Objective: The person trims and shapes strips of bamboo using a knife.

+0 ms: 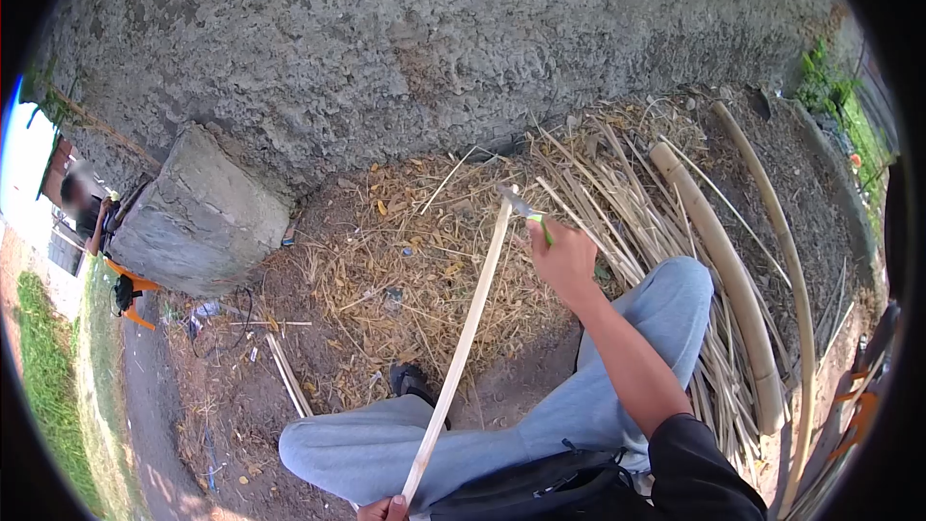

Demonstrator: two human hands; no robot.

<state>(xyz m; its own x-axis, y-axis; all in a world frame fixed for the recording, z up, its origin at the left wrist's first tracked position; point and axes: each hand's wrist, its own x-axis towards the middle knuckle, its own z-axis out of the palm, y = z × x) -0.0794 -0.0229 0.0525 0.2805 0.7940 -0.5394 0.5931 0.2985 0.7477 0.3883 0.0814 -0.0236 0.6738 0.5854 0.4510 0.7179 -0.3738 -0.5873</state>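
Note:
A long pale bamboo strip [470, 332] slants across my lap from the bottom edge up towards the middle of the view. Its lower end is pinched in my left hand [384, 509], which is partly cut off by the frame. My right hand [563, 256] is closed around the green handle of a knife [522, 204]. The knife's blade lies at the strip's far end and seems to touch it. Most of the handle is hidden by my fingers.
Bamboo strips [617, 203] and a thick bamboo pole [723, 280] lie to my right. Shavings [405, 260] cover the ground ahead, below a rough wall [463, 48]. A concrete block [212, 212] stands at left. Another person [87, 207] sits beyond it.

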